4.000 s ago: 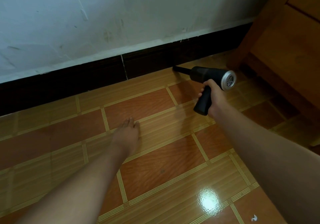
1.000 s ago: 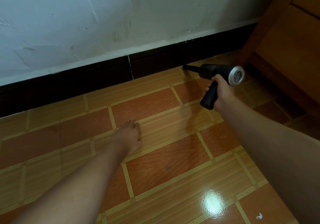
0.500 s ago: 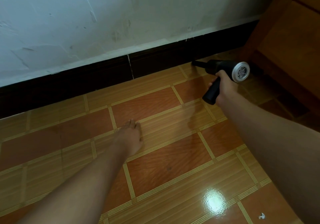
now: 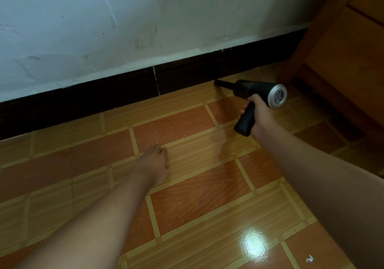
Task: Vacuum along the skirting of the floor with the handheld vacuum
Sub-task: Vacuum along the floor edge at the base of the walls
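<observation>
The handheld vacuum [image 4: 254, 91] is a dark, pistol-shaped unit with a silver grilled rear cap. It is held low over the floor, ahead of the right hand [image 4: 260, 116]. The narrow black nozzle [image 4: 223, 84] points away from that hand toward the dark skirting [image 4: 187, 74]. The nozzle tip lies at the line where skirting meets floor; actual contact cannot be confirmed from this angle.

The right hand is wrapped firmly around the vacuum's black handle, fingers curled round the far side, with the handle's butt end protruding below the palm. The right forearm extends back toward the camera.

The left hand [image 4: 153, 162] lies well apart from the right, nearer the camera and off to its left. It rests palm down on the tiled floor [image 4: 187, 204] with fingers extended and close together, gripping nothing.

Beyond both hands, the skirting runs along the foot of a scuffed white wall [image 4: 124, 23]; a pale vertical joint in it sits between the two hands' positions. Just beyond and to the right of the right hand stands a piece of wooden furniture [image 4: 342, 57], its base close to the vacuum's rear cap. Near the right forearm, close to the camera, a bright light reflection [image 4: 254, 245] shows on the tiles, with a small white scrap [image 4: 309, 258] just beside it.
</observation>
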